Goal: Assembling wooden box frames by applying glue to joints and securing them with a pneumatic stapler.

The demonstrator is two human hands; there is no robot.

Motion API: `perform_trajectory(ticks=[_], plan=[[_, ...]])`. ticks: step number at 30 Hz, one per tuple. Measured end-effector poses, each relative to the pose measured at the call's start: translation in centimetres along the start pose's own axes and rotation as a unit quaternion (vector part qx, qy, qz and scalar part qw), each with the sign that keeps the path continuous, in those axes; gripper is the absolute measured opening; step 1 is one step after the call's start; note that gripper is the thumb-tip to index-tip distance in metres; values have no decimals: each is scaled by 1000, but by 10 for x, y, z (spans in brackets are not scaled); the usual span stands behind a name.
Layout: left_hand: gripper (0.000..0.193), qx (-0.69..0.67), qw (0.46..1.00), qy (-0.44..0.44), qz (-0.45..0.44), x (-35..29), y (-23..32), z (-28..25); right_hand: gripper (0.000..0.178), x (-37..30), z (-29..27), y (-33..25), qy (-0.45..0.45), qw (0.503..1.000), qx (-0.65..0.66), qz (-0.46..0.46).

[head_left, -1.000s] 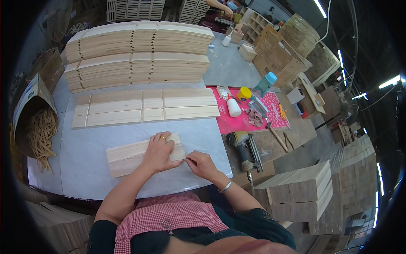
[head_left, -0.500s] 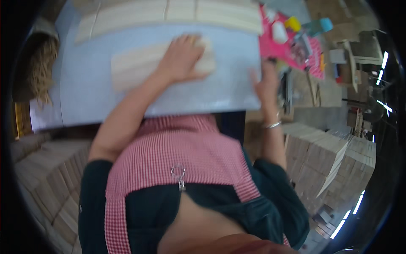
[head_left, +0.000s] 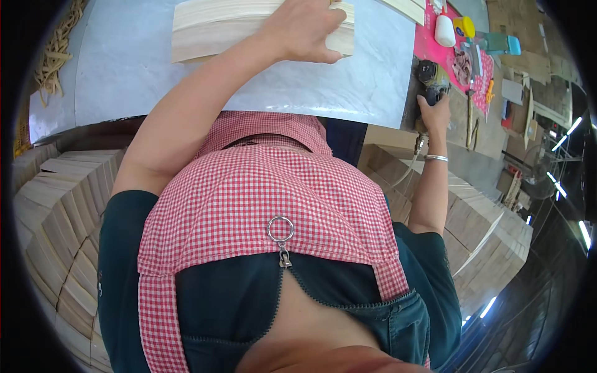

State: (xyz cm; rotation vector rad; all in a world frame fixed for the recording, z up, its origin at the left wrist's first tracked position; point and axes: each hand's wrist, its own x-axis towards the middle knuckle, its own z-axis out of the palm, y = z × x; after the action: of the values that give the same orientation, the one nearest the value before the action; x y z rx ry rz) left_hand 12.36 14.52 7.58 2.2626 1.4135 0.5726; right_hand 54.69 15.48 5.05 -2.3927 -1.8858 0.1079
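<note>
Pale, flat wooden boards (head_left: pixel 249 28) lie stacked on the white-covered bench (head_left: pixel 124 68), a short way in from its near edge, and the left hand (head_left: pixel 305 28) rests on top of them, palm down with fingers spread and curled over the stack's right end. Nearer the body, a red-and-white checked apron (head_left: pixel 249 199) fills the middle of the view. At the bench's near right corner the right hand (head_left: pixel 433 112) closes around a dark handheld power tool (head_left: pixel 429 78); a silver bangle (head_left: pixel 436 158) circles that wrist. Beyond the tool, along the right edge, a pink mat (head_left: pixel 435 50) carries a white bottle (head_left: pixel 444 30) and a yellow cap (head_left: pixel 463 26). Far left, tan rubber bands (head_left: pixel 56 50) hang in a bundle. As a judgement: the left fingers overhang the stack's right end, the side the tool would approach from, so they could be struck if it is brought close; the loose boards could also slide under light pressure.
</note>
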Motion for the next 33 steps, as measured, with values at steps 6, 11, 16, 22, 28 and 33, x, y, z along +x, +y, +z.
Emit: perform_trajectory(ticks=[6, 11, 16, 22, 28, 33], plan=[[49, -3, 995, -87, -52, 3, 8, -13, 57, 11, -25, -8, -60, 997, 13, 36], [48, -13, 996, -71, -48, 4, 4, -9, 40, -52, -104, -100, -100, 985, 133, 34], [47, -65, 990, -107, -64, 5, 1, -8, 26, -107, -131, -163, -124, 951, 274, -67], [45, -76, 989, -112, -54, 6, 3, -10, 19, -120, -134, -187, -191, 940, 279, -50], [44, -60, 989, -117, -69, 6, 4, -11, 18, -118, -129, -188, -204, 933, 292, -62], [43, -41, 992, -99, -65, 5, 4, -11, 18, -120, -128, -188, -208, 927, 308, -49]])
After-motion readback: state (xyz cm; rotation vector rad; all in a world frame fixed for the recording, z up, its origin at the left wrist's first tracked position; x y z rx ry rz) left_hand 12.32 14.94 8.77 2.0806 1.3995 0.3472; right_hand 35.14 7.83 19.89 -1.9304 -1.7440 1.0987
